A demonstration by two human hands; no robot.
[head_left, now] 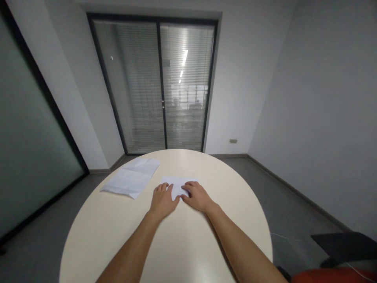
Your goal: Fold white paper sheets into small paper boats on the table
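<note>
A small piece of white paper [178, 183], which looks folded, lies on the round table in front of me. My left hand [163, 199] rests on its left part, fingers bent and thumb at the near edge. From the other side, my right hand [197, 195] holds the right part, with thumb and forefinger curved over the paper. Both thumbs almost meet at the near edge. Portions of the paper are hidden under my hands. To the left, a larger creased white sheet [133, 177] lies by the table's far left rim, touched by neither hand.
The round cream table [176, 251] fills the lower middle. Beyond it stands a glass partition with blinds [132, 86]. At the lower right are a dark flat panel [347, 243] and something red [326, 276]. A thin white cable [284, 236] runs along the grey floor.
</note>
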